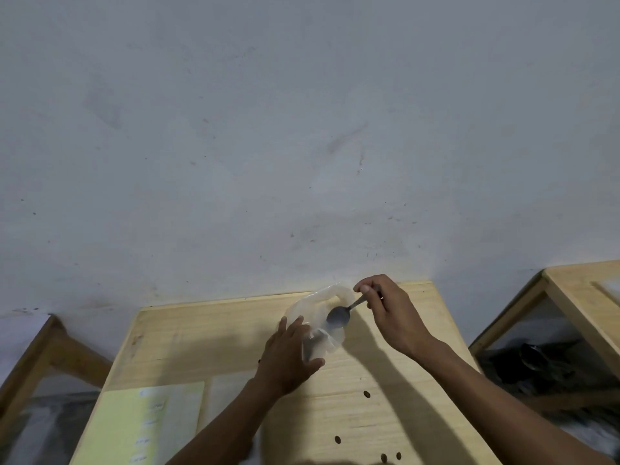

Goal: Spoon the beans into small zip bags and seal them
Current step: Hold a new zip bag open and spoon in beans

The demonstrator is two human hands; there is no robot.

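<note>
Near the tabletop's [208, 333] far edge, left hand [288, 355] grips the bag [318, 307], right-hand [389, 313] fingers [364, 289] pinch the spoon [339, 315] at its mouth, probably mid-filling; next, tip carefully.

My left hand [289, 355] holds the zip bag [320, 317] above the table [208, 337], near its far edge by the wall [302, 129]. My right hand [389, 313], to the right of the bag, pinches the spoon [342, 313], whose bowl sits at the bag's mouth. A few beans [366, 394] lie loose on the table nearer me, right of the sheet of paper [141, 427] at my left. Another table [583, 297] stands off to the right
</note>
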